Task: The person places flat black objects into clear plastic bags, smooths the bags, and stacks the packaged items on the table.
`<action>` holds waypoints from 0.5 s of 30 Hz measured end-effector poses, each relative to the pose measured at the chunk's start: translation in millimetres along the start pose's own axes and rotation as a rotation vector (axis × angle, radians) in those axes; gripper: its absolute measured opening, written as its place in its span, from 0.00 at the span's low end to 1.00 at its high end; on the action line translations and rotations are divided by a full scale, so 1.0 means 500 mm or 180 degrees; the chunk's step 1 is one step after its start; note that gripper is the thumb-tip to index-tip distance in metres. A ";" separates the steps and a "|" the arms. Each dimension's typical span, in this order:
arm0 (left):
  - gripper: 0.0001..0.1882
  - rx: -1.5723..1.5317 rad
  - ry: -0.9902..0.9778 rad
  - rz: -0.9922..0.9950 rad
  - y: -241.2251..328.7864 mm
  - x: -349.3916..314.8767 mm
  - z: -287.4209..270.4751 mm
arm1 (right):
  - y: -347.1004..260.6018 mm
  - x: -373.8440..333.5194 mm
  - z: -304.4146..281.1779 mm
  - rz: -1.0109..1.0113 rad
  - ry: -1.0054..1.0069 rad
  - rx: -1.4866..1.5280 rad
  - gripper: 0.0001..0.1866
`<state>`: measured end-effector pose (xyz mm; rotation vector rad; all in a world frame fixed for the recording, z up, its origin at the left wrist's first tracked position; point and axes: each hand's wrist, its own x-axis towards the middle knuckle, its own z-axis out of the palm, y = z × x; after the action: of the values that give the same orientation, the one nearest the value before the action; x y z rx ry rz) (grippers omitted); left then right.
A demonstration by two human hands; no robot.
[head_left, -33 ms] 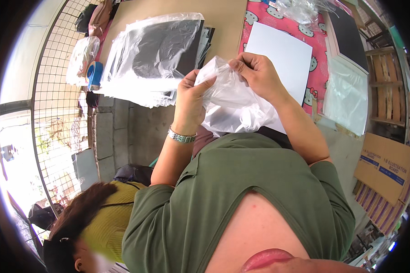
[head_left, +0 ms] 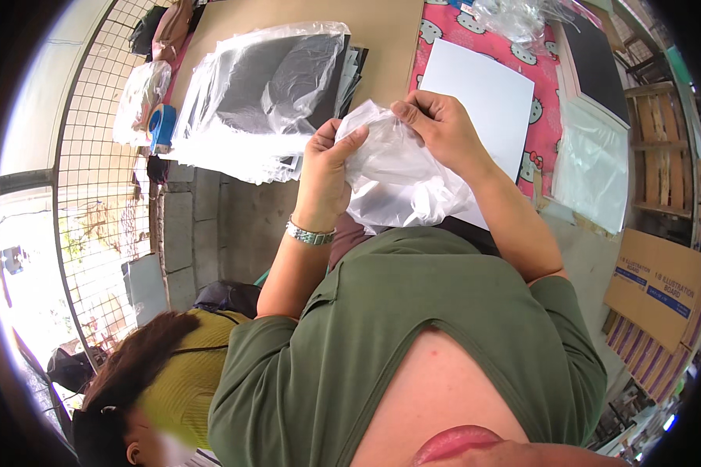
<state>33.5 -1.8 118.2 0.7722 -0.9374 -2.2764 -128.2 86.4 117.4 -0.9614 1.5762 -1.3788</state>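
Between my hands, a clear plastic bag (head_left: 393, 148) hangs crumpled, its lower part falling toward my lap. My left hand (head_left: 331, 152) grips its left side, with the thumb lying over the film and a metal watch on the wrist. The bag's upper right edge is pinched between thumb and fingers of my right hand (head_left: 436, 124). Just beyond the right hand, a white board (head_left: 483, 93) lies on the table. To the left of the bag is a stack of black boards in clear plastic sleeves (head_left: 268, 86), overhanging the table's near edge.
A blue tape dispenser (head_left: 161, 128) stands at the table's left edge. On the right lie clear plastic sleeves (head_left: 592, 163) and a black board (head_left: 595, 62), over a pink patterned cloth (head_left: 528, 167). A person in a yellow top (head_left: 183, 377) is close on my left. A cardboard box (head_left: 654, 288) sits at right.
The plastic film between my hands has shifted slightly, its folds lying differently. Both hands keep nearly the same place and grip.
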 end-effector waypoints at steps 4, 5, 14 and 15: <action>0.08 -0.0374 0.0168 0.0067 0.011 -0.015 0.016 | -0.004 0.001 0.020 -0.0378 -0.0192 0.0749 0.06; 0.08 -0.0374 0.0028 0.0112 0.010 -0.010 0.009 | -0.006 0.002 0.019 -0.0374 -0.0231 0.0777 0.07; 0.13 0.0177 -0.0014 0.0685 0.006 0.009 -0.001 | -0.012 0.006 0.002 -0.0011 -0.0085 0.0519 0.06; 0.14 0.0214 0.0015 0.0780 0.008 0.008 -0.001 | -0.015 0.007 0.000 0.0109 0.0000 0.0555 0.06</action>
<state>32.1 -6.9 119.9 0.6513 -1.0501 -2.0392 -129.4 82.2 124.3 -0.8258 1.4393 -1.4655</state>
